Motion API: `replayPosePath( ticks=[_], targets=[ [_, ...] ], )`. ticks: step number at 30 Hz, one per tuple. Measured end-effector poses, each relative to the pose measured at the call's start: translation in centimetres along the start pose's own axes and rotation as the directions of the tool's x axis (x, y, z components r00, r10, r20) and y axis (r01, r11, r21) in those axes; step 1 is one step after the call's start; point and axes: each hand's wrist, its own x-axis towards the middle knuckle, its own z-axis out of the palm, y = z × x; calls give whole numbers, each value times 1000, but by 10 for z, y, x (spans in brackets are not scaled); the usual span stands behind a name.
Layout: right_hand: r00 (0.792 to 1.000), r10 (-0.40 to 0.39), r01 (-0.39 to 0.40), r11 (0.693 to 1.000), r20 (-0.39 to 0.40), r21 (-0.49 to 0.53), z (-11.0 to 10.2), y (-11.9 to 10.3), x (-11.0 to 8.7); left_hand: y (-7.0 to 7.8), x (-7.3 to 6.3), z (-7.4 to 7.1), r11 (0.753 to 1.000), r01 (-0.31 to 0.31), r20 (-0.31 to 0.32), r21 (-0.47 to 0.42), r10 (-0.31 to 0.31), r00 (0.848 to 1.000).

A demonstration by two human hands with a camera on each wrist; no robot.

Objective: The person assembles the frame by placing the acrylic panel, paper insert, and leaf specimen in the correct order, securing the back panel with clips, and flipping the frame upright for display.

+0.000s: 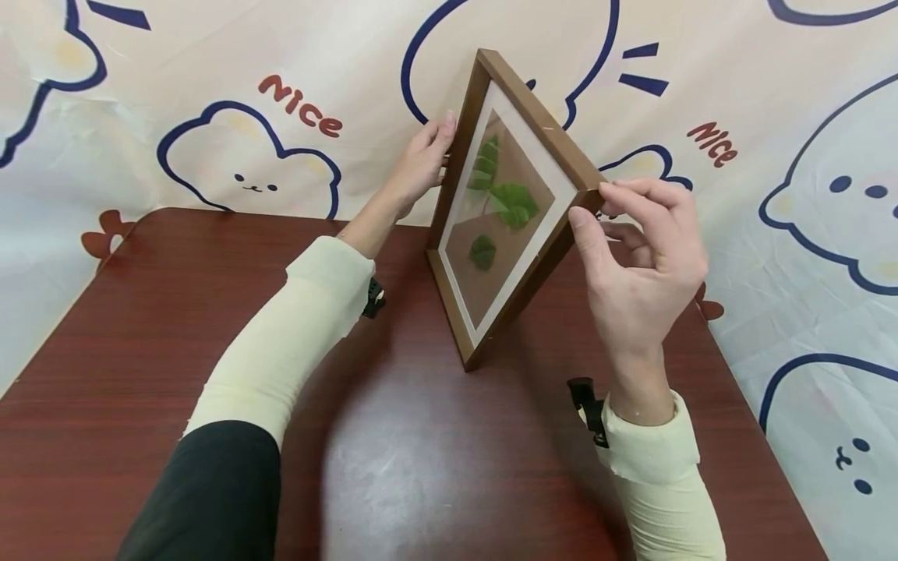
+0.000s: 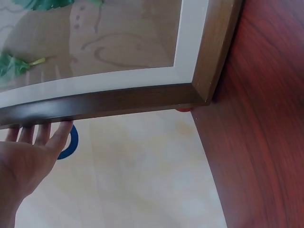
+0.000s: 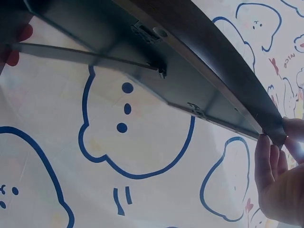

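Observation:
A brown wooden picture frame (image 1: pixel 554 132) with a white mat and green leaves behind its clear front stands tilted above the table, its lower edge at the tabletop. My right hand (image 1: pixel 645 265) pinches its near upper corner between thumb and index finger. At the frame's far side edge is my left hand (image 1: pixel 424 160), with some fingers reaching behind it. From the frame's dark back, in the right wrist view, a thin support leg (image 3: pixel 95 56) sticks out. Left-hand fingertips (image 3: pixel 24 33) lie on both sides of the leg's outer end. The frame hides part of the left hand.
The dark red wooden table (image 1: pixel 140 335) reaches under both forearms. Behind and beside it hangs a pale cloth (image 1: pixel 379 47) printed with blue cartoon outlines and red lettering. Each wrist carries a small black camera mount (image 1: pixel 589 409).

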Motion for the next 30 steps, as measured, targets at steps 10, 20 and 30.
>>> replayPosePath(
  ticks=[10, 20, 30],
  targets=[
    [1000, 13, -13, 1000, 6, -25, -6, 2, 1, 0, -11, -7, 999, -23, -45, 41, 25, 999],
    [1000, 28, -28, 999, -8, -37, -7, 2, 3, 2, -22, -20, 1000, -1, -74, 30, 3, 997],
    [999, 35, -35, 999, -24, -31, -10, 9, 4, 2, -34, -31, 999, -20, -84, 44, 23, 996]
  ],
)
